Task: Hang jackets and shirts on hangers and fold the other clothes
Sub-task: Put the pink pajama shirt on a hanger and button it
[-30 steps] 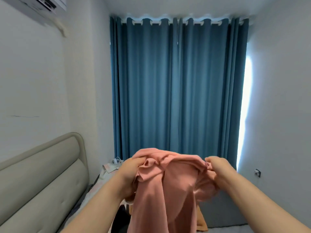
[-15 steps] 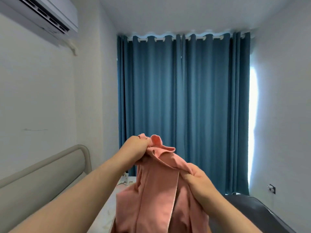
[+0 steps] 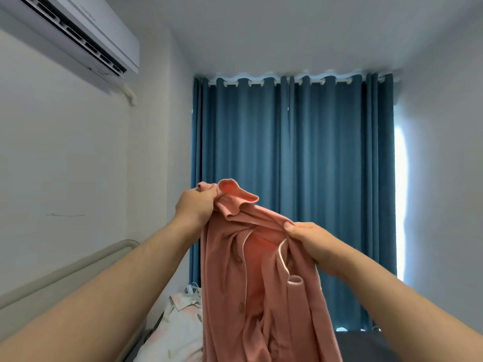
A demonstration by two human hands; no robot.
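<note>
A salmon-pink button shirt (image 3: 251, 288) with white piping hangs in the air in front of me, its lower part running out of the bottom of the view. My left hand (image 3: 196, 205) grips the bunched collar at the top, held higher. Lower and to the right, my right hand (image 3: 311, 241) pinches the shirt's front edge near the shoulder. No hanger is in view.
A bed with a beige padded headboard (image 3: 70, 273) lies at lower left, with a pale patterned garment (image 3: 180, 320) on it. Blue curtains (image 3: 295, 178) cover the far window. An air conditioner (image 3: 78, 30) hangs on the left wall. A dark surface (image 3: 366, 346) is at lower right.
The view tilted upward, away from the bed. My left hand raised the collar while my right hand let go of the top, shifted down and took the front edge, so the shirt opened up.
</note>
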